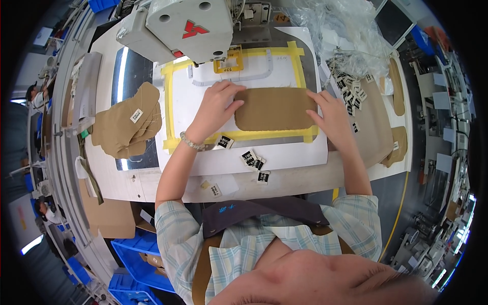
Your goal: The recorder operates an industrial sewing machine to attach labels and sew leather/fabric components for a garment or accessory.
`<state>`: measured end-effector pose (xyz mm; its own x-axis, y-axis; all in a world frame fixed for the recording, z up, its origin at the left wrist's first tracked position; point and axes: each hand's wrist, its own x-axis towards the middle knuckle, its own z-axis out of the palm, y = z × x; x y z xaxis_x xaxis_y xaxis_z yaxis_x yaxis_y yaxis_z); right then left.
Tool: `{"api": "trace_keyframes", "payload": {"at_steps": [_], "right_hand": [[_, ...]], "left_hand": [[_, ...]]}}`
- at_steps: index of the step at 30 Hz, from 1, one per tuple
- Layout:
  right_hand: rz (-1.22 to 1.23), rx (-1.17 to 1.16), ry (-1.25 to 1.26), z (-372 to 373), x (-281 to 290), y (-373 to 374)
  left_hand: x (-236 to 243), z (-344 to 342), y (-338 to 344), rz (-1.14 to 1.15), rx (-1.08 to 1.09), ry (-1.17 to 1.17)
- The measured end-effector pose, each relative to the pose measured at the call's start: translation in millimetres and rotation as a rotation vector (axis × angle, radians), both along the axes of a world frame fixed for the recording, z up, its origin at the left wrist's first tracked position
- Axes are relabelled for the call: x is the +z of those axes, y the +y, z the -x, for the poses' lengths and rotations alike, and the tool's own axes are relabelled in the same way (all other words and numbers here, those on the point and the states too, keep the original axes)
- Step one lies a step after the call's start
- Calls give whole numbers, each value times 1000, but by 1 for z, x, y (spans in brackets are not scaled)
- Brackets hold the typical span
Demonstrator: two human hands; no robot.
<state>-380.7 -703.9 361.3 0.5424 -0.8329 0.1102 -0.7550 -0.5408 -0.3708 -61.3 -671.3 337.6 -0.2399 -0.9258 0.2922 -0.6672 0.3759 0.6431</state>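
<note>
A brown fabric panel (274, 109) with rounded corners lies flat on white paper bordered by yellow tape (264, 135). My left hand (217, 108) has its thumb and fingers at the panel's left edge, near the upper corner. At the opposite edge, my right hand (330, 116) grips in the same way. Just beyond the panel sits a yellow frame-shaped guide (231, 62), under the head of a white sewing machine (189, 30). Closer to me, a black-and-white label (224, 142) lies by my left wrist, and several loose labels (251, 159) are scattered beside it.
Brown fabric pieces (129, 122) are stacked at the left, with one label on top. Many labels (351, 94) lie heaped at the right beside clear plastic bags (340, 38). More brown pieces (396, 147) rest at the table's right edge. Blue bins (133, 256) stand below left.
</note>
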Motion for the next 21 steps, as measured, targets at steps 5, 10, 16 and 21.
{"api": "trace_keyframes", "payload": {"at_steps": [5,10,16,21], "right_hand": [[-53,2,-77,-1,-6,-20],[-95,65,-99,1,-2,-28],[-110,85,-91,0,-4,-31],[-149,155,-141,-9,-2,-38]], "left_hand": [[-5,18,-22,-138,-37,-93],[-4,21,-31,-235,-88,-13],[-5,24,-24,-81,-81,-80],[-2,23,-20,73,-90,-146]]}}
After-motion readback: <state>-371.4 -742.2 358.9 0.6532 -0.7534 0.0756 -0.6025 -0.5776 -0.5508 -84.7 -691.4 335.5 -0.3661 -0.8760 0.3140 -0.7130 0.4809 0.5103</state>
